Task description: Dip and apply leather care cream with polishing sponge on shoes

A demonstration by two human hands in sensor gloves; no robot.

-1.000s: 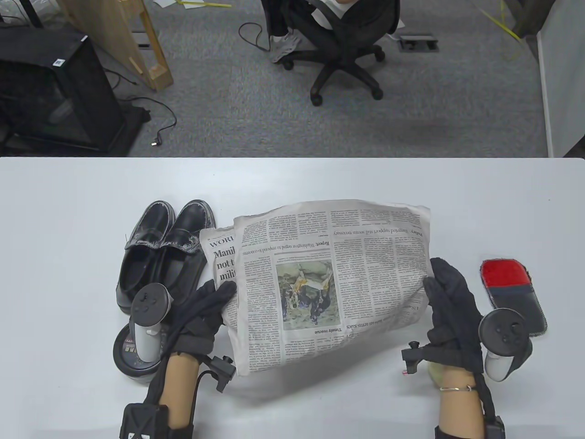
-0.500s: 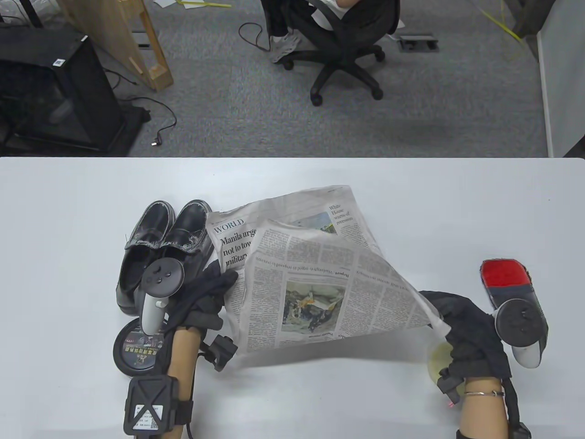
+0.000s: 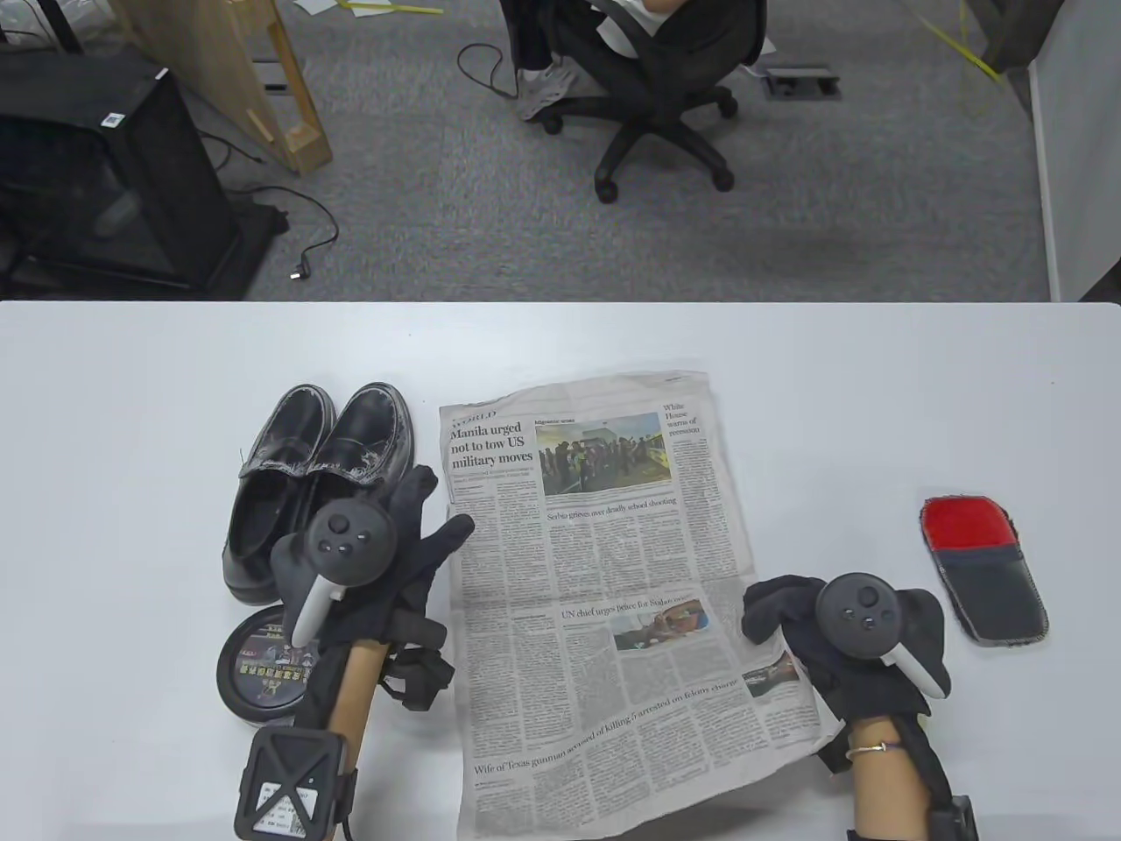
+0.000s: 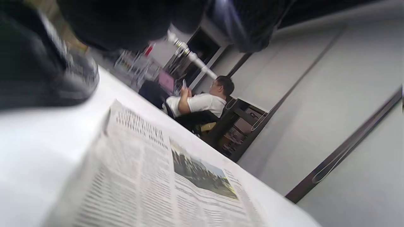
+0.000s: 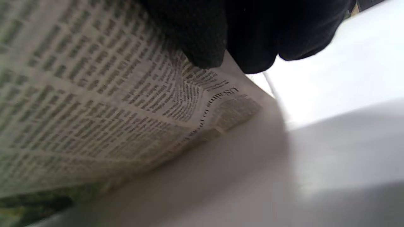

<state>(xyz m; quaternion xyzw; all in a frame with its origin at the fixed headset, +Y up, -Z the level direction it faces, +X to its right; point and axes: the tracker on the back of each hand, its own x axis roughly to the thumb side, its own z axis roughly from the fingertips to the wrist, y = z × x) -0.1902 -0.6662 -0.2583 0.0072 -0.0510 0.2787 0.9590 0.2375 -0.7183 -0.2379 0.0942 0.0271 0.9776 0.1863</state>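
Observation:
A pair of black loafers [image 3: 306,482] stands left of centre on the white table [image 3: 131,394]. A round black cream tin [image 3: 258,667] lies just in front of them, partly behind my left wrist. A red and dark grey polishing pad [image 3: 985,569] lies at the right. A newspaper [image 3: 604,596] lies spread open between them. My left hand [image 3: 429,517] is open with spread fingers at the paper's left edge, beside the shoes. My right hand [image 3: 771,613] pinches the paper's right edge; the right wrist view shows its fingers [image 5: 205,37] on the raised edge of the newspaper [image 5: 94,110].
Beyond the table's far edge are grey carpet, an office chair [image 3: 648,96] with a seated person, a black cabinet [image 3: 105,175] and a wooden frame [image 3: 280,96]. A white partition [image 3: 1077,149] stands at the far right. The left wrist view shows the newspaper [image 4: 142,176] and a shoe [image 4: 47,82], blurred.
The folded newspaper, held up by both hands, has been opened and laid flat on the table. My left hand has let go and spread open; my right hand has drawn the right edge down towards me.

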